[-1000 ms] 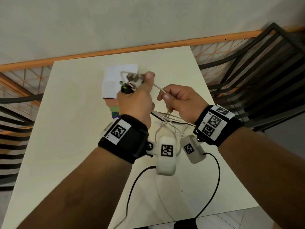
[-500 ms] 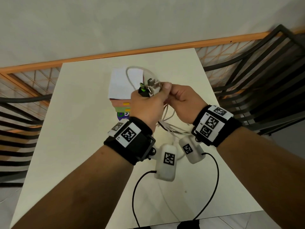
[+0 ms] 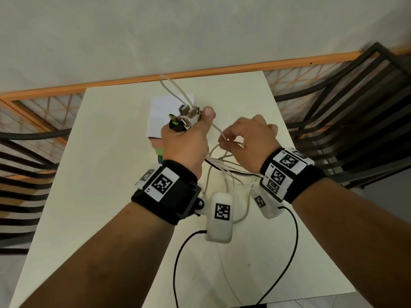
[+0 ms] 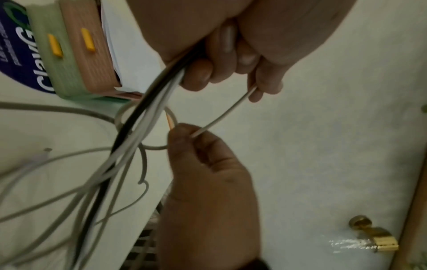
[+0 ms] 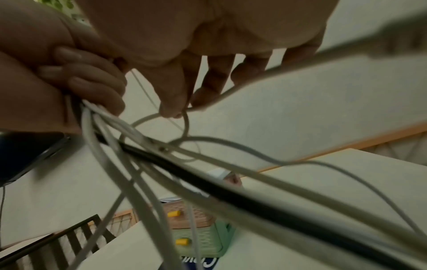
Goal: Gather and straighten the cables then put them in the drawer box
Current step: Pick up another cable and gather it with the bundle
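My left hand (image 3: 185, 138) grips a bundle of cables (image 4: 138, 127), several white and one black, held above the table. Their USB plugs (image 3: 188, 117) stick up out of the fist. Just to the right, my right hand (image 3: 249, 143) pinches one thin white cable (image 4: 221, 117) between thumb and forefinger; that strand runs taut up to my left thumb. The loose ends (image 5: 208, 182) hang down in loops toward the table. The drawer box (image 4: 80, 54), with green and pink drawers and yellow handles, stands behind my left hand, mostly hidden in the head view.
The cream table (image 3: 89, 196) reaches the wall at the back. A white sheet (image 3: 162, 110) lies on top of the drawer box. Dark metal railings (image 3: 355, 118) flank the table on both sides. Black wrist-camera leads (image 3: 289, 252) hang near the front edge.
My right hand has drawn away to the right from the left hand, pulling one white cable out. The plugs now stand higher above my left fist.
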{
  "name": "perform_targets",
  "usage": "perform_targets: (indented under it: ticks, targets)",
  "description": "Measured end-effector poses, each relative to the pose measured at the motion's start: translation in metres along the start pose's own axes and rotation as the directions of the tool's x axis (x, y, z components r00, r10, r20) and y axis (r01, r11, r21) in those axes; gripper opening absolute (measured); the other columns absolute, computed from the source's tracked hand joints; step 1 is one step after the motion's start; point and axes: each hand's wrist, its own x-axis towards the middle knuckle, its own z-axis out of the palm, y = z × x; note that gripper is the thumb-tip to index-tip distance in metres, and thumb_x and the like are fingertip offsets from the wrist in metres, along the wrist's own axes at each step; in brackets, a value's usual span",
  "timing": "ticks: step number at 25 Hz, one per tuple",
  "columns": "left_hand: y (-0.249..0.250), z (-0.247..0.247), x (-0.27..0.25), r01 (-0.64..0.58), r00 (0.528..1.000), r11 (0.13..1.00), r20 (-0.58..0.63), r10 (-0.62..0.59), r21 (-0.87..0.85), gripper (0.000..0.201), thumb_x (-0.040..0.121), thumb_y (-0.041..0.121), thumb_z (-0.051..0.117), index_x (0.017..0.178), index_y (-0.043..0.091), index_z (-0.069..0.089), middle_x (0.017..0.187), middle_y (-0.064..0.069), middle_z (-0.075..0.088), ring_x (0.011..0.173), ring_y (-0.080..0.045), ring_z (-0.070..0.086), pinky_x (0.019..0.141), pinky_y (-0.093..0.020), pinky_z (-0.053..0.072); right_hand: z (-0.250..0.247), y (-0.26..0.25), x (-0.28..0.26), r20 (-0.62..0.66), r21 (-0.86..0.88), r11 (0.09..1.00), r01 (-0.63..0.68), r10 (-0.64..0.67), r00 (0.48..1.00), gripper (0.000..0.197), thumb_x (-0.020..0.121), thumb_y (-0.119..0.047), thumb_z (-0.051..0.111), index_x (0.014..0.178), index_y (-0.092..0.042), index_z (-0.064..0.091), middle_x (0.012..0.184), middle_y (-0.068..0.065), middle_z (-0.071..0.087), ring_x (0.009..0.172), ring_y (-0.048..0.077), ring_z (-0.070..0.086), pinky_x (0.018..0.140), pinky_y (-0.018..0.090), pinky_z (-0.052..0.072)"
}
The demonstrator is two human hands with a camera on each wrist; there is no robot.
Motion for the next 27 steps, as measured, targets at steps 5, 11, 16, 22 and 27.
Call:
perform_targets:
  ticks: [5, 11, 16, 22, 27]
  targets:
    - [-0.001, 0.001, 0.0, 0.027, 1.0, 1.0, -0.002, -0.027, 0.006, 0.033, 0.082, 0.032, 0.08, 0.1, 0.005, 0.074, 0.088, -0.01, 0.074, 0.043, -0.016, 0.036, 0.05, -0.027, 0.034, 0.007, 0.008, -0.001, -0.131, 0.135, 0.989, 0.056, -0.038, 0.991, 0.009, 0.086, -0.03, 0.068, 0.093, -0.033, 0.073, 0.098, -0.011, 0.059, 0.098, 0.018, 0.054, 0.09, 0.036, 0.043]
    - [-0.008, 0.001, -0.007, -0.073, 0.989, 0.99, 0.136, 0.056, 0.124, 0.011, 0.086, 0.022, 0.077, 0.08, 0.013, 0.073, 0.061, 0.011, 0.068, 0.044, -0.004, 0.049, 0.056, -0.026, 0.042, -0.004, -0.002, -0.002, -0.193, 0.282, 0.954, 0.102, -0.048, 0.98, 0.007, 0.086, -0.024, 0.071, 0.084, -0.019, 0.076, 0.075, -0.01, 0.058, 0.065, 0.006, 0.053, 0.062, 0.009, 0.036]
    - [0.002, 0.002, -0.006, -0.041, 0.999, 0.997, 0.004, 0.041, 0.07, 0.019, 0.083, 0.026, 0.08, 0.081, 0.01, 0.07, 0.06, 0.0, 0.057, 0.046, -0.015, 0.04, 0.05, -0.026, 0.036, 0.003, 0.002, -0.004, -0.013, 0.212, 0.977, -0.019, 0.022, 1.0, 0.008, 0.093, -0.019, 0.058, 0.087, -0.016, 0.063, 0.079, -0.003, 0.07, 0.078, 0.018, 0.063, 0.074, 0.027, 0.049]
    - [-0.002, -0.002, -0.009, -0.071, 0.997, 0.997, 0.022, 0.07, 0.027, 0.006, 0.086, 0.024, 0.077, 0.085, 0.019, 0.076, 0.058, -0.001, 0.055, 0.051, -0.02, 0.036, 0.049, -0.028, 0.034, 0.002, 0.014, -0.005, 0.031, 0.364, 0.929, -0.07, 0.063, 0.998, 0.019, 0.095, -0.008, 0.052, 0.085, -0.021, 0.062, 0.085, -0.005, 0.072, 0.076, 0.009, 0.07, 0.076, 0.03, 0.059]
    - [0.006, -0.003, -0.002, -0.061, 0.987, 0.997, -0.149, 0.054, -0.041, 0.011, 0.082, 0.025, 0.081, 0.072, 0.029, 0.08, 0.072, 0.011, 0.074, 0.063, -0.014, 0.057, 0.064, -0.03, 0.045, 0.007, 0.015, -0.011, 0.067, 0.263, 0.964, -0.041, 0.024, 0.997, 0.018, 0.095, -0.007, 0.049, 0.094, -0.017, 0.064, 0.08, -0.008, 0.064, 0.081, 0.017, 0.066, 0.081, 0.031, 0.054]
